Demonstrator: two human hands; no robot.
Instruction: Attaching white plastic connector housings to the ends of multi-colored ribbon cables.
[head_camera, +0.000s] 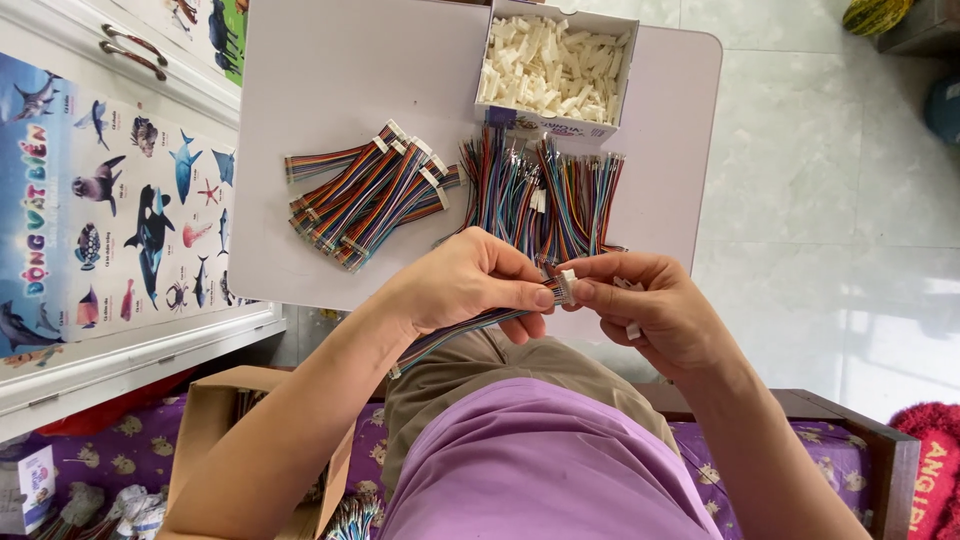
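white tabletop (330, 90): smooth, flat, stock within reach | cardboard box (625, 75): heaped white plastic connector housings | finished ribbon cables (365, 195): fanned pile, left of loose wire bundles (545, 190) | left hand (465, 280): pinching rainbow ribbon cable (455, 335) near its end, above the lap | right hand (650, 305): fingertips closed on small white connector (567, 287), spare pieces cupped in palm

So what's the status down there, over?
Left hand pinches flat rainbow ribbon cable. Right hand presses small white plastic connector onto its end. Nothing between them.
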